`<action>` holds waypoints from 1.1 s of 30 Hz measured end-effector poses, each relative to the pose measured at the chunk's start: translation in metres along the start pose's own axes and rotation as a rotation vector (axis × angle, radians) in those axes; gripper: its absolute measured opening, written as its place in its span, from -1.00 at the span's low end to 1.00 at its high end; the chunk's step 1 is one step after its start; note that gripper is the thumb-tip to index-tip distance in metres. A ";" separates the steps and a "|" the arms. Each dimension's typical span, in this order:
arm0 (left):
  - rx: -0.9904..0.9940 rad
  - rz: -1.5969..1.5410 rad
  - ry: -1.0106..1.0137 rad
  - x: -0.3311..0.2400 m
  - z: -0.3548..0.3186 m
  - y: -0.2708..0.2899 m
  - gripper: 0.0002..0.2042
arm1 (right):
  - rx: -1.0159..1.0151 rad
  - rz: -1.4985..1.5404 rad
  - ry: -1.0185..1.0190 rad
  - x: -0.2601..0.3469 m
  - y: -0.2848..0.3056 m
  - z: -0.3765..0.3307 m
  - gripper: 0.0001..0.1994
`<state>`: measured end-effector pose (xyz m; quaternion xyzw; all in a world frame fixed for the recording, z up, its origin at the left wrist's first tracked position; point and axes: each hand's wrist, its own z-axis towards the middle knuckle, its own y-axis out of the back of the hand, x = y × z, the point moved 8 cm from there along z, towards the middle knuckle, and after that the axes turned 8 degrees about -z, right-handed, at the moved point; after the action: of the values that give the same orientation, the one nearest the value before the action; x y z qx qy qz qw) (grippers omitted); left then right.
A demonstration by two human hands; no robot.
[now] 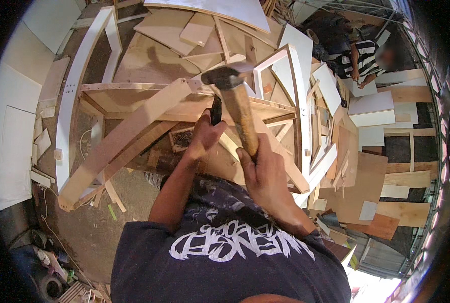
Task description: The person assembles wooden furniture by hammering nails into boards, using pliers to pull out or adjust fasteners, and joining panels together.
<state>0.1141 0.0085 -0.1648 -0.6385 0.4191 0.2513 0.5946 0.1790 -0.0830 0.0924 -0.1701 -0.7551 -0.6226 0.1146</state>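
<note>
A: Report your right hand.

B: Your right hand (265, 171), just right of the frame's centre, is closed in a full grip around the wooden handle of the hammer (237, 103). The handle runs up and slightly left from your fist; the dark steel head sits above centre, over the wooden frame (134, 126).

A: And your left hand?

B: Your left hand (204, 134), at centre, is pinched around a small dark tool (216, 109), held upright just left of the hammer handle. What kind of tool it is cannot be told. Its upper end stands against the frame's pale timber.

A: Position of the workpiece?

B: The wooden frame spans the centre and left of the picture, with one long pale beam running diagonally from lower left toward the hammer head.

A: Surroundings?

B: Offcut boards (381, 108) and white panels lie across the upper and right areas. Another person in a striped shirt (362, 59) crouches at upper right, well apart from your hands.
</note>
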 end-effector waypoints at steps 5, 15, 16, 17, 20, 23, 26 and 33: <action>0.025 0.238 0.205 -0.032 -0.014 -0.023 -0.72 | -0.084 0.065 0.102 -0.020 -0.003 0.012 -0.71; -0.053 0.245 0.007 -0.011 0.004 -0.014 -0.75 | -0.080 -0.131 0.120 -0.038 -0.029 0.025 -0.69; 0.028 0.131 0.138 0.005 0.006 -0.010 -0.74 | -0.042 -0.062 0.104 -0.029 -0.023 0.025 -0.68; 0.094 0.027 0.264 0.019 0.011 -0.007 -0.73 | -0.002 0.006 0.090 -0.018 -0.016 0.026 -0.67; 0.007 0.241 -0.002 0.008 0.009 -0.012 -0.73 | -0.056 -0.007 0.075 -0.023 -0.023 0.026 -0.71; -0.085 0.318 -0.299 -0.034 0.005 -0.018 -0.73 | -0.139 -0.072 0.169 -0.038 -0.037 0.029 -0.76; 0.041 0.221 -0.067 0.002 0.014 -0.003 -0.71 | -0.118 0.086 0.077 -0.020 -0.019 0.021 -0.79; -0.001 0.301 -0.028 -0.019 0.003 -0.015 -0.71 | -0.087 0.060 0.151 -0.016 -0.017 0.023 -0.75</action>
<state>0.1171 0.0152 -0.1420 -0.5654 0.5015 0.3467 0.5556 0.1873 -0.0655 0.0661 -0.1503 -0.7111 -0.6621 0.1824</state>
